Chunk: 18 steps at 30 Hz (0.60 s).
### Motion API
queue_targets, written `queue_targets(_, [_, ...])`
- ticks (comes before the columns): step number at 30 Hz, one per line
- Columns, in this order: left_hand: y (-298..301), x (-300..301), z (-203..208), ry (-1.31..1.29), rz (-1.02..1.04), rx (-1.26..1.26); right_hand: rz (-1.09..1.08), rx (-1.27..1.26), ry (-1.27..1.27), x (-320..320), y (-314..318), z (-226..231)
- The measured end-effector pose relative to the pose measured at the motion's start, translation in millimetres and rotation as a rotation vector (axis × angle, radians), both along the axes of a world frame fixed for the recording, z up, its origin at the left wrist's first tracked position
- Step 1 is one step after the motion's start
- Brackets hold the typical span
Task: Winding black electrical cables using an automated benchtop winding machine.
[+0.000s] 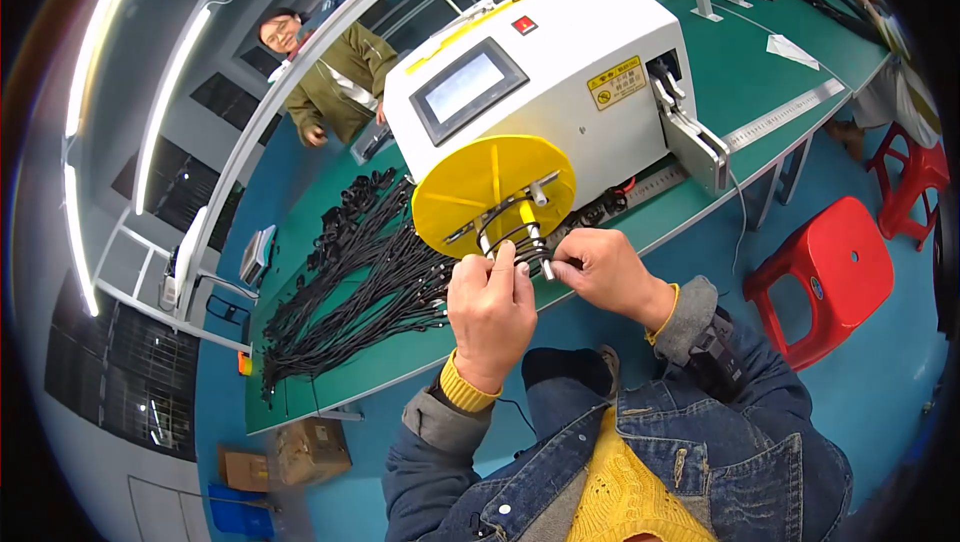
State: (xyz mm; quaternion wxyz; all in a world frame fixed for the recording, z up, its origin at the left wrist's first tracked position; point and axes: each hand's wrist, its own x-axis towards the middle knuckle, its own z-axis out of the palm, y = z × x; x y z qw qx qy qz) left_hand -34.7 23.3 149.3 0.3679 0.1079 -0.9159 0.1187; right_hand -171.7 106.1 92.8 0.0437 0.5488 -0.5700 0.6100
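A white machine [570, 52] carries a round yellow disc [455, 192] with metal posts [539, 194] standing out toward me. Black cable [537, 253] is looped around the posts in front of the disc. My left hand [491, 310] is closed on the cable at the left side of the loops, fingers near a post. At the loops' right side, my right hand [614, 274] pinches the cable next to a post tip, its thumb and forefinger together. The fingers partly hide the lower part of the coil.
A large bundle of black cables [350, 292] lies on the green table [400, 354] left of the disc. A metal ruler [785, 114] runs along the table at right. Red stools [825, 277] stand on the floor, right. Another person [340, 82] is beyond the table. Cardboard boxes [312, 450] sit below.
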Motion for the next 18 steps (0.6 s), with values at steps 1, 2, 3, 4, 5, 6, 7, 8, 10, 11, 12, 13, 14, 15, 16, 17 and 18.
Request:
queue_targets(1, [2,3,-2,0.005,0.006,0.081,0.012,0.006,-0.011,1,0,-1])
queue_targets(2, [2,4,-3,0.011,0.014,0.165,0.016,0.005,-0.007,0,0,-1])
queue_targets(3, [2,4,-4,0.016,0.019,0.165,0.007,0.010,-0.009,0,-1,-1])
queue_targets(4, [-1,4,-4,0.019,0.005,0.214,0.000,0.017,-0.009,0,-2,-1])
queue_targets(5, [-3,3,-4,0.024,-0.008,0.264,-0.005,0.025,-0.007,0,-3,-1])
queue_targets(6, [-4,5,-4,0.033,-0.012,0.315,0.014,0.031,0.003,1,-3,0])
queue_targets(7, [-5,6,-4,0.047,0.007,0.321,0.012,0.055,-0.040,3,-1,2])
queue_targets(8, [-5,4,-3,0.052,-0.005,0.324,0.011,0.079,-0.078,3,0,5])
queue_targets(10, [-5,3,-3,0.063,-0.027,0.330,0.032,0.112,-0.099,3,0,9])
queue_targets(11, [-6,4,-5,0.081,-0.012,0.334,-0.004,0.106,-0.091,3,0,10])
queue_targets(12, [-7,4,-7,0.036,0.006,0.346,-0.039,0.098,-0.085,2,0,11])
queue_targets(13, [-9,5,-9,-0.012,0.017,0.358,-0.081,0.090,-0.080,2,-1,11])
queue_targets(14, [-11,5,-10,-0.061,0.028,0.369,-0.071,0.093,-0.067,0,-3,12])
queue_targets(15, [-12,5,-10,-0.049,0.034,0.373,-0.050,0.106,-0.054,-3,-5,12])
queue_targets(16, [-11,6,-10,-0.045,0.040,0.347,-0.032,0.122,-0.045,-4,-6,12])
queue_targets(17, [-11,6,-9,-0.042,0.044,0.320,-0.016,0.138,-0.038,-5,-7,12])
queue_targets(18, [-11,7,-10,-0.040,0.048,0.293,-0.013,0.142,-0.033,-7,-8,12])
